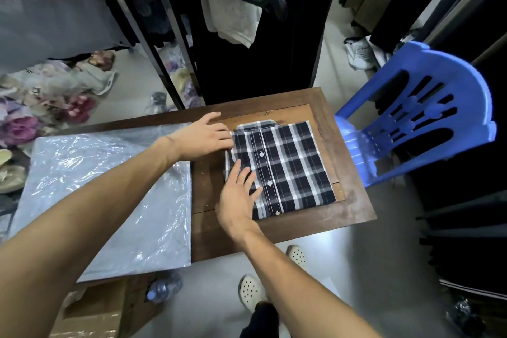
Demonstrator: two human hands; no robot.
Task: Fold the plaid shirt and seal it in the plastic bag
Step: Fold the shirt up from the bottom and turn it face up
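1. Left hand (205, 136) fingers straight, flat on the left edge of the folded plaid shirt (285, 167)
2. Right hand (238, 195) spread, palm down, pressing the shirt's near-left corner
3. Shirt lies folded, button placket up, on the wooden table (354, 200)
4. Plastic bag (109, 195) flat at the table's left, holding a pale sheet; shirt outside it
5. Blue plastic chair (428, 107) beside the table's right

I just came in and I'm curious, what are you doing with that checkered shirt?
A person is packing it up. The plaid shirt lies folded on the wooden table. The left hand and the right hand both rest flat on the shirt's left edge. The plastic bag lies beside it with no plaid showing in it.
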